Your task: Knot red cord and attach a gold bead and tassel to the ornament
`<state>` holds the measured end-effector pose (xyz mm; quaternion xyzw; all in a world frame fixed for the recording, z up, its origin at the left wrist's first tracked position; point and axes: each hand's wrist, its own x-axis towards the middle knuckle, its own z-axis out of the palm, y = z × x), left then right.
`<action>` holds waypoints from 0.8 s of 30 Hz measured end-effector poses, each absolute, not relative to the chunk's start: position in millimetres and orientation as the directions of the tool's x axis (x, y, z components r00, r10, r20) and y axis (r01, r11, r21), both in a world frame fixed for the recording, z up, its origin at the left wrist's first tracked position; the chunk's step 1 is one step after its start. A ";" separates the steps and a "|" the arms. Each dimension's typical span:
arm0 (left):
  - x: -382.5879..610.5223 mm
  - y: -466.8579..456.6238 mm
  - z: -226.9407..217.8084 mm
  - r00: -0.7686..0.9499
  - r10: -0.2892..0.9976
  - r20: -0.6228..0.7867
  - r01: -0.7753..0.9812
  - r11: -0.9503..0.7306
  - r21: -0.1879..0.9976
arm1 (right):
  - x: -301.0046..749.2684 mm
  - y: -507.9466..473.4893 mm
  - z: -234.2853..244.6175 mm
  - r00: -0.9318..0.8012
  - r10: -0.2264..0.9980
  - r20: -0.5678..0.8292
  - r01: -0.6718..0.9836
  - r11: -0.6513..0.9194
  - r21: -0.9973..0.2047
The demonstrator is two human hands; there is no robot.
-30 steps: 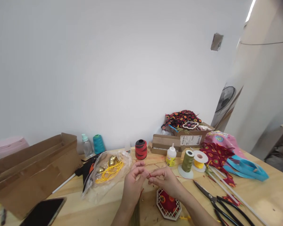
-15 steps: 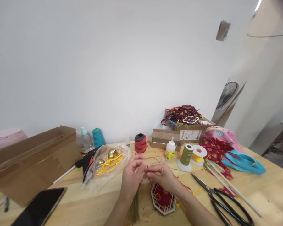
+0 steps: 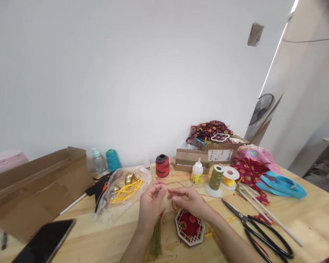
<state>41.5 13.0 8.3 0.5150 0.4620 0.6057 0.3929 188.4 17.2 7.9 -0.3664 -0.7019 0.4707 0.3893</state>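
My left hand is closed in a pinch above the table, its fingertips on a thin red cord. Facing it, my right hand is also closed, with the cord between thumb and fingers. A strand of the cord hangs down towards an octagonal pendant, which has a pale lattice frame around dark red patterned fabric and lies under my right wrist. Below my left hand lies an olive-green tassel with a red top. The exact spot where the fingertips meet the cord is hard to make out.
Black-handled scissors lie to the right, near white sticks. Behind stand a glue bottle, a green thread spool and a red thread cone. On the left are a plastic bag, a phone and a cardboard box.
My fingertips have moved slightly apart, and the right fingers have loosened and spread a little. More of the tassel's red top shows. The whole view has shifted slightly.
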 end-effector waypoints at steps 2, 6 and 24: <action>43.1 11.5 8.6 -0.117 0.957 0.267 0.012 -0.267 0.963 | 184.3 15.9 12.2 -0.390 0.887 0.248 0.080 0.301 -0.950; 44.5 10.0 7.6 -0.078 0.958 0.276 0.033 -0.274 0.961 | 178.2 16.2 7.9 -0.390 0.886 0.250 -0.029 0.259 -0.965; 50.5 5.2 -1.7 -0.009 1.000 0.011 -0.332 -0.013 0.943 | 177.4 18.9 2.4 -0.236 0.954 0.186 -0.080 0.171 -0.982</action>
